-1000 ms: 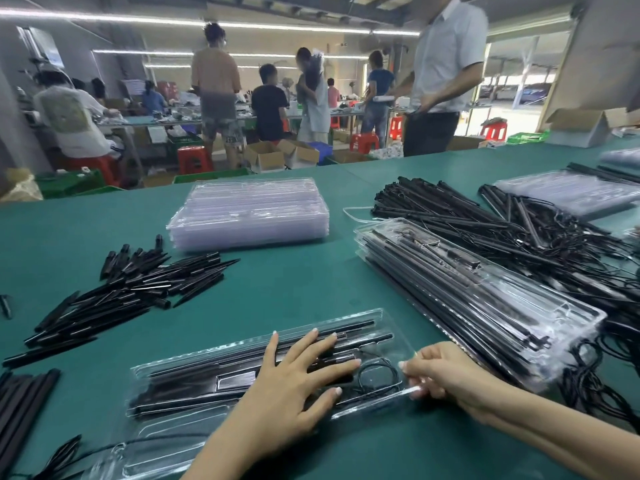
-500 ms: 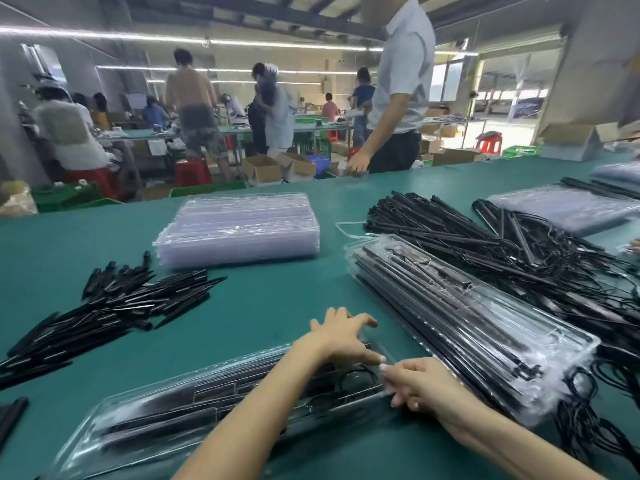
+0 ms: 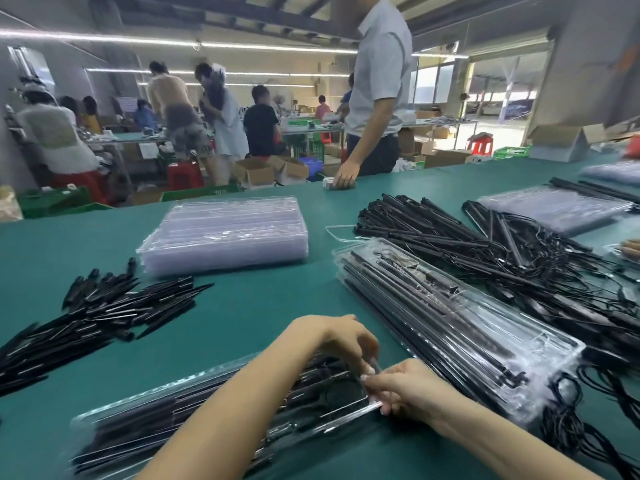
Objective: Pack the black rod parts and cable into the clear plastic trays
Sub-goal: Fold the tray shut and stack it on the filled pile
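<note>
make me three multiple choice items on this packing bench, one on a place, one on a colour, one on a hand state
1. The stack of empty clear plastic trays lies:
A. beyond the loose black short rods
B. under the hands
C. on the floor

2. The table cover is:
A. red
B. teal green
C. white

3. The right hand is:
A. flat, open
B. pinching the end of the filled clear tray
C. off the table

Answers: 1 A, the stack sits farther back; 2 B, green shows between the piles; 3 B, the fingers curl on the tray edge, opposite the left hand.
</note>
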The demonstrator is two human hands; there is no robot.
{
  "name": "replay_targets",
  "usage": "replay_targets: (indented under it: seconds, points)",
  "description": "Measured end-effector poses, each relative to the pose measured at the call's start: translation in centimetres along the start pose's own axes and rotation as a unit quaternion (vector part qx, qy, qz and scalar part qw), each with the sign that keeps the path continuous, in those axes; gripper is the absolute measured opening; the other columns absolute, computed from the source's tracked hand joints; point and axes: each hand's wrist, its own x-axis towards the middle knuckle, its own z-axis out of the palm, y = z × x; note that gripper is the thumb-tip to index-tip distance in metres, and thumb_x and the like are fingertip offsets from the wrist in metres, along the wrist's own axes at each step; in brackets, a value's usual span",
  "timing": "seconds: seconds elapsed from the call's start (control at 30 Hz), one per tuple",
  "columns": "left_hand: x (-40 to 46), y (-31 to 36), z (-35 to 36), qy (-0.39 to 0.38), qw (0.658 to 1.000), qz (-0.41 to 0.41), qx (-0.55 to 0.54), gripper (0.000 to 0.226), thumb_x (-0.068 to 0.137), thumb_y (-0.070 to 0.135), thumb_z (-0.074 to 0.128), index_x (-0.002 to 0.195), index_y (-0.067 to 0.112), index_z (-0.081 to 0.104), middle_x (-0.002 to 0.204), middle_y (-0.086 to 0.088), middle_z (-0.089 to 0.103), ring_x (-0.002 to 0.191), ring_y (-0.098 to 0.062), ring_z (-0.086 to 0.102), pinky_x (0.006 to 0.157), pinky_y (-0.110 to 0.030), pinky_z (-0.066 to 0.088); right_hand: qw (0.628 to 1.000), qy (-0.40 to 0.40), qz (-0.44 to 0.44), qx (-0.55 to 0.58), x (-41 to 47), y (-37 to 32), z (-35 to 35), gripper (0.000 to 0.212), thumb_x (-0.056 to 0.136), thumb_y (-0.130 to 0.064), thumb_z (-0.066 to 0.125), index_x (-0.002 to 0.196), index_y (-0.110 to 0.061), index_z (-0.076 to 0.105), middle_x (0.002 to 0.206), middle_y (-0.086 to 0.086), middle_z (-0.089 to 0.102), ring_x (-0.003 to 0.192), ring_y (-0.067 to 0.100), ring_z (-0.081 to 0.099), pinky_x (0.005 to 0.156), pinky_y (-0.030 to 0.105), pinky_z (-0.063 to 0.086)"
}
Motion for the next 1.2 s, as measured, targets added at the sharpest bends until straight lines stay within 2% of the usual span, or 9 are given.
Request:
replay_targets:
  seconds: [0.13, 0.27, 0.33, 0.5, 0.6, 0.8, 0.97, 1.1, 1.2]
  points:
    - [-0.3, 0.3, 0.4, 0.000, 0.999, 0.020, -0.032, 0.023, 0.090, 0.024, 0.064, 0.111, 0.014, 0.063, 0.093, 0.003, 0.056, 0.108, -0.015, 0.033, 0.094, -0.031, 0.034, 0.999, -0.030, 0.005, -0.012, -0.4, -0.3, -0.3, 0.031, 0.089, -0.010, 0.062, 0.059, -0.005, 0.058, 0.040, 0.000, 0.055, 0.033, 0.005, 0.047, 0.037, 0.013, 0.030]
    - [-0.7, 0.1, 0.8, 0.029, 0.997, 0.039, -0.059, 0.023, 0.090, 0.023, 0.065, 0.109, 0.012, 0.063, 0.102, -0.008, 0.062, 0.114, -0.019, 0.034, 0.101, -0.035, 0.034, 0.999, -0.038, 0.008, -0.015, -0.6, -0.2, -0.4, 0.025, 0.087, -0.011, 0.062, 0.063, -0.005, 0.061, 0.050, 0.002, 0.056, 0.039, 0.009, 0.050, 0.040, 0.014, 0.031]
    - [-0.8, -0.1, 0.9, 0.045, 0.996, 0.048, -0.068, 0.022, 0.089, 0.023, 0.065, 0.107, 0.011, 0.064, 0.100, -0.010, 0.062, 0.111, -0.018, 0.034, 0.101, -0.036, 0.034, 0.999, -0.031, -0.006, -0.001, -0.6, 0.0, -0.2, 0.023, 0.087, -0.012, 0.062, 0.064, -0.008, 0.061, 0.057, 0.003, 0.057, 0.040, 0.009, 0.051, 0.041, 0.014, 0.031]
    - [-1.0, -0.4, 1.4, 0.073, 0.994, 0.050, -0.071, 0.017, 0.088, 0.026, 0.065, 0.103, 0.017, 0.064, 0.103, -0.004, 0.063, 0.116, -0.016, 0.034, 0.102, -0.043, 0.034, 0.999, 0.008, -0.047, 0.018, -0.6, 0.9, 0.5, 0.026, 0.088, -0.011, 0.060, 0.062, -0.012, 0.056, 0.053, -0.002, 0.055, 0.041, 0.010, 0.047, 0.045, 0.017, 0.031]
    - [-0.8, -0.6, 1.9, 0.083, 0.994, 0.043, -0.059, 0.017, 0.087, 0.032, 0.065, 0.101, 0.022, 0.062, 0.106, 0.002, 0.062, 0.117, -0.012, 0.033, 0.097, -0.048, 0.028, 0.998, 0.022, -0.055, 0.019, -0.7, 1.2, 0.8, 0.031, 0.087, -0.010, 0.060, 0.058, -0.014, 0.052, 0.050, -0.003, 0.053, 0.039, 0.009, 0.045, 0.047, 0.021, 0.029]
    - [-0.7, -0.6, 1.8, 0.080, 0.995, 0.036, -0.056, 0.017, 0.088, 0.034, 0.064, 0.102, 0.025, 0.062, 0.110, 0.004, 0.061, 0.119, -0.010, 0.032, 0.099, -0.053, 0.025, 0.995, -0.055, 0.011, 0.082, -0.8, 0.4, -0.3, 0.016, 0.087, -0.010, 0.066, 0.073, -0.003, 0.067, 0.055, 0.001, 0.060, 0.045, 0.009, 0.055, 0.052, 0.019, 0.048]
    - [-0.7, -1.0, 1.7, 0.090, 0.994, 0.035, -0.048, 0.018, 0.089, 0.035, 0.064, 0.103, 0.025, 0.062, 0.111, 0.004, 0.060, 0.119, -0.008, 0.030, 0.098, -0.052, 0.022, 0.996, -0.034, 0.001, 0.086, -0.5, 0.7, -0.6, 0.015, 0.088, -0.014, 0.066, 0.079, -0.002, 0.065, 0.058, 0.002, 0.064, 0.049, 0.014, 0.062, 0.055, 0.020, 0.051]
    - [-0.8, -0.7, 1.6, 0.077, 0.995, 0.033, -0.046, 0.018, 0.088, 0.036, 0.065, 0.102, 0.026, 0.060, 0.113, 0.003, 0.059, 0.119, -0.008, 0.030, 0.099, -0.053, 0.022, 0.998, -0.013, -0.022, 0.056, -0.3, 1.1, -0.7, 0.015, 0.085, -0.006, 0.066, 0.072, -0.003, 0.061, 0.057, 0.004, 0.054, 0.052, 0.012, 0.050, 0.058, 0.023, 0.048]
    - [-0.9, -0.6, 1.5, 0.078, 0.996, 0.027, -0.046, 0.017, 0.087, 0.036, 0.065, 0.101, 0.028, 0.059, 0.114, 0.002, 0.059, 0.119, -0.009, 0.029, 0.100, -0.056, 0.021, 0.997, 0.004, -0.032, 0.073, -0.2, 1.3, -0.3, 0.016, 0.083, 0.001, 0.065, 0.067, -0.001, 0.061, 0.056, 0.007, 0.051, 0.052, 0.014, 0.045, 0.055, 0.024, 0.041]
